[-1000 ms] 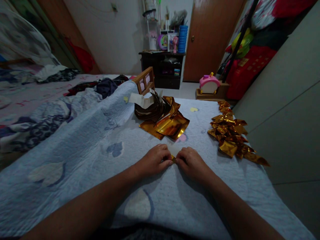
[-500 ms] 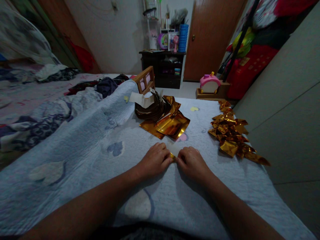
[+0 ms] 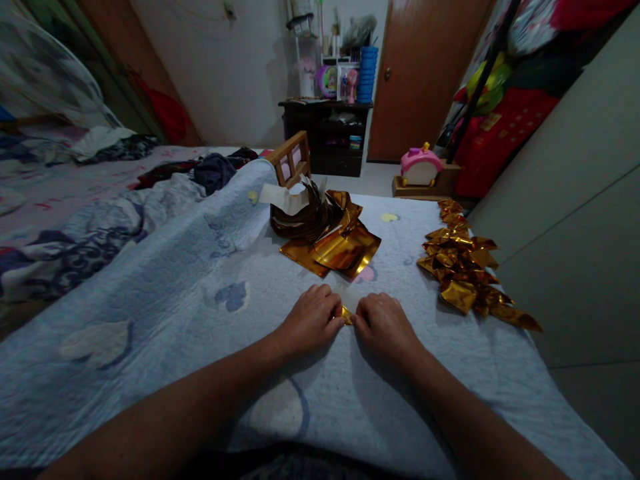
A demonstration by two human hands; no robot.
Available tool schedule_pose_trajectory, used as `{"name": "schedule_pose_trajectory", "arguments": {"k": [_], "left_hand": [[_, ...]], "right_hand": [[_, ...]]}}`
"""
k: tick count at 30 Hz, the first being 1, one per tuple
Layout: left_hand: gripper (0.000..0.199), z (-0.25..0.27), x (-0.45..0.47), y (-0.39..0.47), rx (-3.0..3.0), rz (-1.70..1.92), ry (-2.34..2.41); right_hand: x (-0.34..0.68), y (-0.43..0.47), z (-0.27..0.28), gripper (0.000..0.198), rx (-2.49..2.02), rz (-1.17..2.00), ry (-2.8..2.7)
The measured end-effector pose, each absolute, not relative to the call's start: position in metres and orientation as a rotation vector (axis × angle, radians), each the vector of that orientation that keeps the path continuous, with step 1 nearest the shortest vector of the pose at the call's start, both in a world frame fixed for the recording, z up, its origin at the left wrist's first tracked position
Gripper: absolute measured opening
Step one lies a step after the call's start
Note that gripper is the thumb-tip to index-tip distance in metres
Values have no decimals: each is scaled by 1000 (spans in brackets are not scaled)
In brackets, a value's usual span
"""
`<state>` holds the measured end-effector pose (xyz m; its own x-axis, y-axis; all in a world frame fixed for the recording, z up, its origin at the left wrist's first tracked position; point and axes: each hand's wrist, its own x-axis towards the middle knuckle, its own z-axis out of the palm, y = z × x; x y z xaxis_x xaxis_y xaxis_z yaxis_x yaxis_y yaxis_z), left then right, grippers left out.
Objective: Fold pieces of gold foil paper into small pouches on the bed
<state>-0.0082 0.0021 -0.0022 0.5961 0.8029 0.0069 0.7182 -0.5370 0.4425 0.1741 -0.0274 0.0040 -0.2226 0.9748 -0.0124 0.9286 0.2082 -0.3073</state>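
Note:
Both hands are low over the bed, close together. My left hand (image 3: 314, 312) and my right hand (image 3: 384, 323) each pinch one side of a gold foil paper sheet (image 3: 347, 315). A narrow gold strip of it shows between the thumbs, and its pale back lies beyond the fingers; much of it is hidden. Just past the hands, a stack of gold foil sheets (image 3: 347, 250) lies fanned out beside a thick curled bundle of sheets (image 3: 300, 220). To the right sits a pile of folded gold foil pieces (image 3: 457, 267).
A pale blue quilt (image 3: 190, 360) covers the bed and rises at the left. A wooden rail (image 3: 293, 160) stands behind the bundle. Beyond are a dark cabinet (image 3: 324, 143), a pink toy (image 3: 421, 167) and a door (image 3: 425, 80). A pale panel (image 3: 575, 267) borders the right side.
Hardly anything differs. Slightly more of the gold strip shows between my thumbs, and both hands keep their hold at about the same place.

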Motion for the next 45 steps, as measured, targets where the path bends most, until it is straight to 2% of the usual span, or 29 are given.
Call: {"name": "schedule_pose_trajectory", "arguments": {"k": [45], "left_hand": [[18, 1, -6, 2, 2412, 244, 1256]], "right_hand": [[171, -36, -2, 16, -1802, 148, -2281]]}}
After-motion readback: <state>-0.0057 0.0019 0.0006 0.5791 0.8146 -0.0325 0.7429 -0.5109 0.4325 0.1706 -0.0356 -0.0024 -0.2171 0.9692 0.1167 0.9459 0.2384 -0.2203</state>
